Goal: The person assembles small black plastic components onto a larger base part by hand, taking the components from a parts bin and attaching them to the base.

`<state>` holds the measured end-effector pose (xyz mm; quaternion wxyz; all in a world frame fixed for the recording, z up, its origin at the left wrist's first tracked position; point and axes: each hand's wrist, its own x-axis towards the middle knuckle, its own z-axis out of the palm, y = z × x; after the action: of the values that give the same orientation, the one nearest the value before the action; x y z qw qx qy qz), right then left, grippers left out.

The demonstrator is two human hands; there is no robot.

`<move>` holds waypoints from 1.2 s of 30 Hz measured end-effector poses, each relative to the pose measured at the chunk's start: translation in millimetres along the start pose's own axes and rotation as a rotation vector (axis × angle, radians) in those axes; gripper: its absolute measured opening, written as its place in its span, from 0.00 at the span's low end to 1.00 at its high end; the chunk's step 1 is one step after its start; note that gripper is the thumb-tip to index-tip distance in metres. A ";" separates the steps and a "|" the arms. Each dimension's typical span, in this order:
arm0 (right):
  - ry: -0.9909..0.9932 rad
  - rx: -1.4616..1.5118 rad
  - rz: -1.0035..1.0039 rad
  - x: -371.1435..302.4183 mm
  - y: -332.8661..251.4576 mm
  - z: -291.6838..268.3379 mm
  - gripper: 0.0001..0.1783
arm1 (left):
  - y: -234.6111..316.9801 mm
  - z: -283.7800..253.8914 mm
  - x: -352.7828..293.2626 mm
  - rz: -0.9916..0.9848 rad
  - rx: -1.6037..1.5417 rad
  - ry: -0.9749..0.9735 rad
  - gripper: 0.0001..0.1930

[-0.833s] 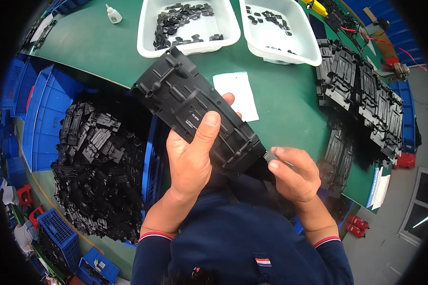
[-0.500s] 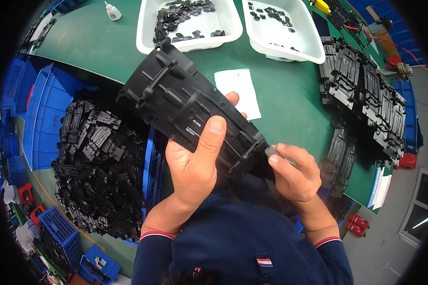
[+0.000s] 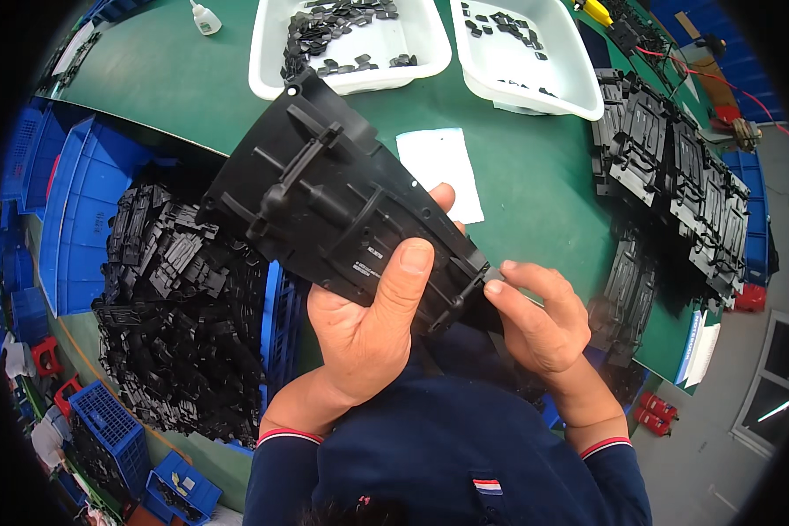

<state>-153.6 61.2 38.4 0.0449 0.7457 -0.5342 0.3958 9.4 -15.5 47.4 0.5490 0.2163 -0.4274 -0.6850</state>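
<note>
A long black moulded plastic part (image 3: pixel 324 197) with ribs and pegs is tilted in front of me, its wide end up at the left. My left hand (image 3: pixel 364 329) is closed around it, thumb on the ribbed face and fingertips showing past the far edge. At its narrow lower right end, my right hand (image 3: pixel 543 320) pinches a small dark grey piece (image 3: pixel 493 274) between thumb and forefinger. That piece touches the end of the part; whether it is seated there I cannot tell.
Two white tubs (image 3: pixel 359 86) (image 3: pixel 535 105) hold small black pieces. A white sheet (image 3: pixel 443 171) and a glue bottle (image 3: pixel 206 19) lie on the green table (image 3: pixel 167 79). Stacked black parts (image 3: pixel 675 175) stand at right. A blue crate (image 3: pixel 74 219) of black parts sits at left.
The black part has tilted and shifted slightly in my left hand, whose thumb is now lower and further right. My right hand has moved slightly left, bringing the small piece against the part's end.
</note>
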 end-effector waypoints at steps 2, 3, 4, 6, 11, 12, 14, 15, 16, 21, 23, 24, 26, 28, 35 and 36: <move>-0.006 0.005 -0.001 0.6 0.0 0.2 0.19 | 2.2 3.5 -0.2 -0.031 -0.019 0.060 0.13; -0.007 0.005 -0.001 0.8 -0.2 0.0 0.19 | 2.2 3.4 -0.6 -0.031 -0.019 0.061 0.13; -0.013 0.004 0.001 1.1 -0.5 -0.6 0.19 | 2.3 3.4 -0.9 -0.030 0.000 0.057 0.13; -0.020 0.003 0.004 1.6 -1.1 -1.8 0.18 | 2.9 4.2 -1.7 -0.029 0.019 0.053 0.13; -0.040 0.065 0.045 3.0 -0.1 -4.2 0.19 | 2.9 3.5 -2.7 -0.046 0.008 0.030 0.13; -0.039 0.065 0.046 3.3 0.6 -3.8 0.19 | 2.0 3.7 -2.4 -0.046 0.008 0.029 0.13; -0.027 0.103 0.038 4.1 2.4 -2.1 0.19 | -0.2 4.0 -1.5 -0.033 -0.008 0.029 0.13; -0.027 0.103 0.038 4.7 3.8 -0.9 0.19 | -0.7 3.2 -1.1 -0.033 -0.008 0.030 0.13; -0.024 0.114 0.035 5.6 4.0 -0.4 0.19 | 0.4 2.6 -1.6 -0.044 -0.017 0.026 0.13; -0.039 0.143 0.036 10.9 7.7 5.7 0.18 | -4.1 -3.6 0.3 -0.085 -0.051 0.067 0.14; -0.092 0.202 0.124 15.5 4.7 8.4 0.15 | -6.2 -10.4 -0.6 -0.141 -0.082 0.142 0.14; -0.088 0.200 0.111 19.5 4.5 8.5 0.15 | -5.9 -15.5 -0.4 -0.127 -0.084 0.140 0.14; -0.137 0.341 0.272 32.6 5.0 7.3 0.11 | -5.5 -28.6 1.6 -0.253 -0.106 0.237 0.14; -0.143 0.309 0.246 56.2 13.9 6.7 0.10 | -11.5 -40.5 0.7 -0.251 -0.123 0.265 0.14; -0.204 0.133 0.303 171.5 60.6 55.3 0.09 | -7.4 -54.4 -5.0 -0.327 -0.190 0.315 0.14; -0.222 0.092 0.287 182.8 74.5 65.3 0.09 | -6.6 -54.5 -4.4 -0.319 -0.196 0.302 0.14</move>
<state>-159.0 -141.6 84.0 -0.1055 0.7021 -0.6182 0.3373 48.8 -30.2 11.7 0.5099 0.3266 -0.2321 -0.7612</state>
